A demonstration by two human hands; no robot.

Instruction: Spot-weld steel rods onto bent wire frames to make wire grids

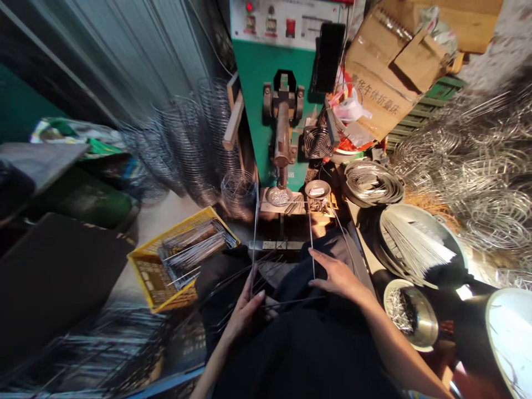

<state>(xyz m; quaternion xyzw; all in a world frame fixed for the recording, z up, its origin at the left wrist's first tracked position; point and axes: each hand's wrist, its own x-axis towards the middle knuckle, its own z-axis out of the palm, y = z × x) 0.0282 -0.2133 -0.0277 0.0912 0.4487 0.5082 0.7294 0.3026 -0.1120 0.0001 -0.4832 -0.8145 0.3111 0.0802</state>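
A thin metal wire frame (256, 227) stretches from my lap toward the small ledge of a green machine (253, 66). My left hand (248, 302) pinches the frame's left side low down, above my dark trousers. Further right, my right hand (334, 272) has its thumb and fingers on either side of a straight wire (311, 235) and holds it. Beyond the hands, a dish of small metal pieces (279, 196) sits under the machine's rod-shaped arm (282, 133). Beside it stands a second small round dish (317, 190).
A yellow basket (145, 285) of wire pieces lies at the left, with stacked wire rings (189, 149) behind it. On the right are a basin (453, 249) of straight wires, a metal bowl (428, 324), coiled wire (374, 183) and a cardboard box (374, 83).
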